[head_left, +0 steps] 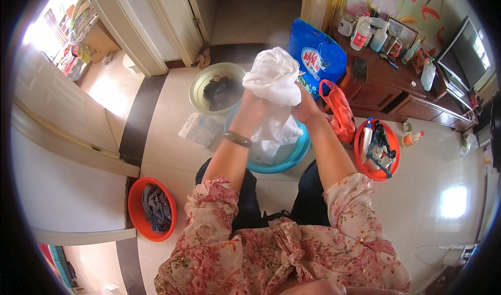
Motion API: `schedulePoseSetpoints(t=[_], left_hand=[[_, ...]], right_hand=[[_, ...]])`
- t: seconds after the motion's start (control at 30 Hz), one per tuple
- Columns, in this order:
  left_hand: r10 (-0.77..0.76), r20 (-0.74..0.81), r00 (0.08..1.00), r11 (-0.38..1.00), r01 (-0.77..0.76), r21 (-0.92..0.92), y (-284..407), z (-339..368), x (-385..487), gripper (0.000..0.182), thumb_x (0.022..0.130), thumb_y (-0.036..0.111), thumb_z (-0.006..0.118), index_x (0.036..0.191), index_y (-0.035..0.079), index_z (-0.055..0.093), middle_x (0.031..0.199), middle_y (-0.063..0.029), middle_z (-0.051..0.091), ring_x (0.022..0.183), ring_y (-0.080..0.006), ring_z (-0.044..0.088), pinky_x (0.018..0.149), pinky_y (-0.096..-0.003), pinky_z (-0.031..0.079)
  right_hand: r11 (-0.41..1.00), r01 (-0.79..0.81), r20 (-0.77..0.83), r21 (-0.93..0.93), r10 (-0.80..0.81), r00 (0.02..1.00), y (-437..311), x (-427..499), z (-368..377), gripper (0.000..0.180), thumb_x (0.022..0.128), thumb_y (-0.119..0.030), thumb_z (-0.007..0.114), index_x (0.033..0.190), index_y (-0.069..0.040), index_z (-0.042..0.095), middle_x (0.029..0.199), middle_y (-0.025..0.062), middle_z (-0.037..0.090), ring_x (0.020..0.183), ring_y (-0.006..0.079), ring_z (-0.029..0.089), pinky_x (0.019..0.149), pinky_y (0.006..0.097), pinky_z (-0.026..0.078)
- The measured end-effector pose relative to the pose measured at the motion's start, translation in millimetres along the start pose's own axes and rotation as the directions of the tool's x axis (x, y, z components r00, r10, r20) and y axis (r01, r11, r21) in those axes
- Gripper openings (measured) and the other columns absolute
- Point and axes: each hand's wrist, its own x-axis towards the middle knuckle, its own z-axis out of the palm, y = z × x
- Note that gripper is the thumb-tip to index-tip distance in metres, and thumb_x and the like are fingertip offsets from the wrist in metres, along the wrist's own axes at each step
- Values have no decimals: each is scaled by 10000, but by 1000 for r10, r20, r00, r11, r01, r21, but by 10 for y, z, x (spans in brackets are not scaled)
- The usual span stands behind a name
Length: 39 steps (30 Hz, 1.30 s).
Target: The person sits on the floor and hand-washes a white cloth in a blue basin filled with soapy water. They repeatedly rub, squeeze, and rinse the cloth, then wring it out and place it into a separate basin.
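Note:
A bunched white cloth (272, 73) is lifted in both my hands above a blue plastic basin (278, 169). My left hand (254, 106) grips its left side, the fingers mostly hidden behind the fabric and blurred. On the right side my right hand (304, 104) has hold of the same cloth. Part of the white fabric (280, 136) hangs down into the basin, where cloudy water (260, 154) shows around it. A bangle circles my left wrist.
A pale green basin (195, 95) with dark clothes stands beyond on the left, near a printed packet (200, 129). Rightward are a blue bag (313, 56), a red plastic bag (338, 113) and a red basin (358, 142) of bottles. Another red basin (135, 212) holds grey cloth. A wooden cabinet (375, 93) borders the right.

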Motion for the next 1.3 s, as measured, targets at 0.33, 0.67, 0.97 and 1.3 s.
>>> schedulePoseSetpoints(t=[0.33,0.67,0.97,1.3], left_hand=[[-140,157,978,724,-7,690,355,-260,-19,548,745,60,698,1254,24,499,1196,-59,566,1060,-148,542,894,-286,443],[-52,119,992,312,-97,945,-375,-725,117,536,680,58,653,1203,82,537,1141,-70,600,1044,-182,555,877,-307,438],[-141,-115,983,-403,49,914,-1925,-2219,-3,204,789,196,537,812,35,661,877,-180,653,824,-365,627,723,-431,494],[-165,-80,983,-191,48,980,-2589,-2802,-690,190,774,202,602,895,58,627,935,-136,632,753,-268,612,671,-390,504]], right_hand=[[861,101,-257,499,36,966,-227,-3,21,421,845,-70,510,1261,-51,450,1156,101,579,1019,229,598,873,356,492],[826,93,-327,556,115,938,-258,23,-215,434,832,-69,520,1257,-49,436,1155,117,561,1049,255,575,876,374,494],[979,-71,-384,190,141,913,153,54,15,465,780,-20,589,1227,-22,460,1076,105,584,954,225,593,805,346,507],[960,-239,-472,144,279,836,260,79,-44,412,734,-46,627,1130,8,525,1011,111,601,896,203,587,788,328,474]])
